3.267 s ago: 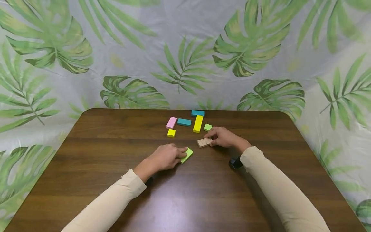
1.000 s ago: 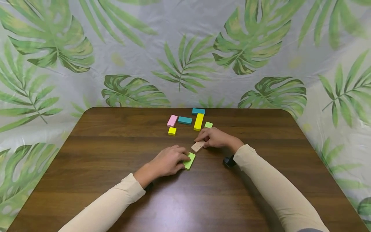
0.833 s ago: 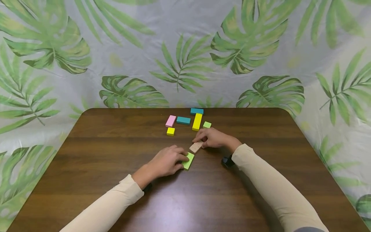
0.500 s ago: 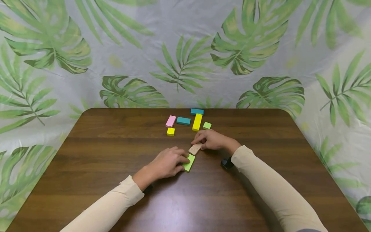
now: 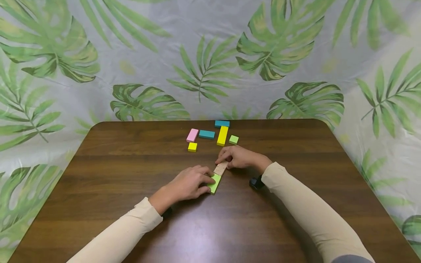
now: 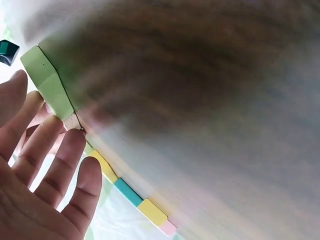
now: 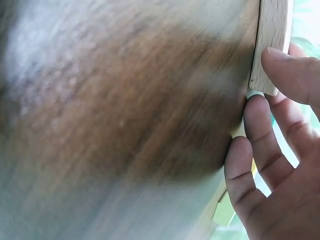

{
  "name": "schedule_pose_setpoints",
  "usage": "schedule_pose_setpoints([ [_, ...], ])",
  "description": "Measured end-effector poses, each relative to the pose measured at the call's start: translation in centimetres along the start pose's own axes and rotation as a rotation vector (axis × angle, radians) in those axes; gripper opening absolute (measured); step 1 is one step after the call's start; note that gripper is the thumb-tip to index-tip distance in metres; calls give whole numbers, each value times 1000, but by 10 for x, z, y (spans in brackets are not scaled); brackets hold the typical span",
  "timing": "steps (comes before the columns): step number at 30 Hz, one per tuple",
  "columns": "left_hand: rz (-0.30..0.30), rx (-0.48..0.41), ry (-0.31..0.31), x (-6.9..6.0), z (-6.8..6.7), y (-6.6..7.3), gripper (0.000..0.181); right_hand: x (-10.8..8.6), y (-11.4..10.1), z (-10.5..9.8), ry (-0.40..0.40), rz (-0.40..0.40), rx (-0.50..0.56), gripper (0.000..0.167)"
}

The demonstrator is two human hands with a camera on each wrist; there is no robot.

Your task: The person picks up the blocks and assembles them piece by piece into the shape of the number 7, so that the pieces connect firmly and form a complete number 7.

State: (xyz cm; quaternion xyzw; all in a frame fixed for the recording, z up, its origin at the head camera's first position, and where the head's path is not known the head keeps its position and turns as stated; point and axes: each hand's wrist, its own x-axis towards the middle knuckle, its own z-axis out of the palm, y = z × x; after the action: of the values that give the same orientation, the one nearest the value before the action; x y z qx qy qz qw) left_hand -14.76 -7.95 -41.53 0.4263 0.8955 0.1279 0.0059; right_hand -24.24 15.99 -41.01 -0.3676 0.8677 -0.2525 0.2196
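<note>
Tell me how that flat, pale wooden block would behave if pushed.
The flat, pale wooden block looks stiff, its straight edges and visible grain suggesting solid wood. Lying flat on the glossy brown table, it would probably slide rather than roll or tip.

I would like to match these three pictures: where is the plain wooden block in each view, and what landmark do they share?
Head: wooden block near the centre, pinched by the right hand, at the far end of the larger green block.
Left wrist: wooden block, a small beige piece, left side, about mid-height.
Right wrist: wooden block at upper right, cut by the top edge.
Shared landmark: the brown table.
</note>
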Motion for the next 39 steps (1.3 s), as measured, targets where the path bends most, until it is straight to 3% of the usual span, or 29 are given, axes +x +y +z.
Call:
schedule_pose_setpoints([
  [15,-39,-68,-11,5,0,0,29,-8,3,-5,1,-8,-33,49],
  [23,-47,-79,-2,5,2,1,29,-10,6,-2,49,11,-54,37],
  [39,-29,-49,-17,3,1,4,29,-5,4,1,57,26,-56,34],
])
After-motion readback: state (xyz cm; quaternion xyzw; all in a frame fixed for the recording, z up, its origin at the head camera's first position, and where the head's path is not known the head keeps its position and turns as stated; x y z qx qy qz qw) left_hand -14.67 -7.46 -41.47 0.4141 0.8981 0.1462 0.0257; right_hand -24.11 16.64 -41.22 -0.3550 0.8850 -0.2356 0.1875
